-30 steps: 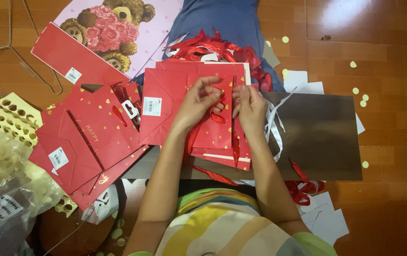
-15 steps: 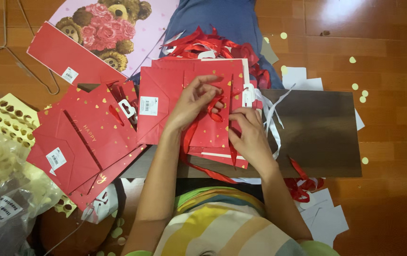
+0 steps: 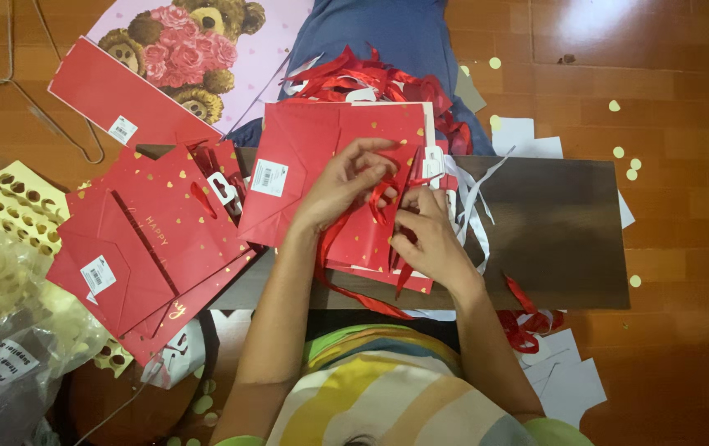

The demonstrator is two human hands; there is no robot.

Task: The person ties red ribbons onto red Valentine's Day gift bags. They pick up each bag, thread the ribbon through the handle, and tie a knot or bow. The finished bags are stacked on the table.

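While both hands pinch red ribbon (image 3: 383, 194) | left hand (image 3: 342, 186), right hand (image 3: 429, 239) on flat red gift bag (image 3: 305, 157) | bag long axis runs away from person | both equally near

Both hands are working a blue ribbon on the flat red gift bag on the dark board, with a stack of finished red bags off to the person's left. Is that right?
Not quite: the ribbon is red, not blue, as the head view shows. The rest holds: the left hand and right hand work it on the flat red gift bag over the dark board, with the stack of red bags to the person's left.
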